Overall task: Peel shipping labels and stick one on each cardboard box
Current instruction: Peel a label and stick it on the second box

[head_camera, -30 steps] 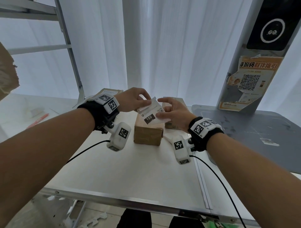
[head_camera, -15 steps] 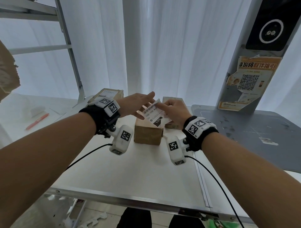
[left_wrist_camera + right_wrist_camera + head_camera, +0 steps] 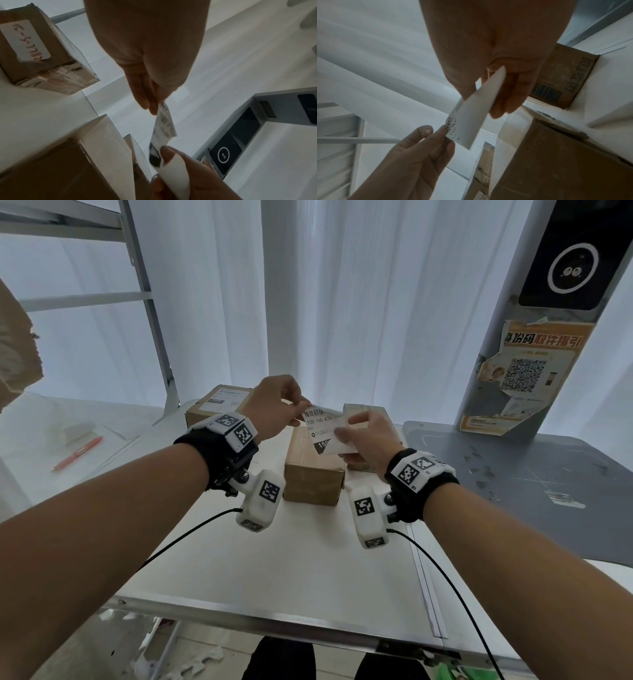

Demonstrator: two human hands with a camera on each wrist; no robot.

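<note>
A white shipping label [image 3: 323,428] with a barcode and "150" print hangs in the air above a plain brown cardboard box [image 3: 313,474] at the table's middle. My left hand [image 3: 274,409] pinches the label's upper left corner [image 3: 163,108]. My right hand [image 3: 363,440] grips its white backing paper [image 3: 477,112] at the lower right, thumb on the edge [image 3: 171,155]. The label is partly peeled away from the backing. A second box [image 3: 219,405] with a label on its top stands at the back left. A third box [image 3: 364,414] is half hidden behind my right hand.
The white table [image 3: 274,570] has a metal front edge. A grey kiosk base [image 3: 534,474] with a post and a QR poster [image 3: 524,378] stands to the right. An orange pen [image 3: 78,453] lies at the far left. A metal shelf frame [image 3: 150,313] rises behind.
Both hands rose a little above the box. My left hand went from flat fingers to pinching the label's corner, and the label now pulls away from its backing.
</note>
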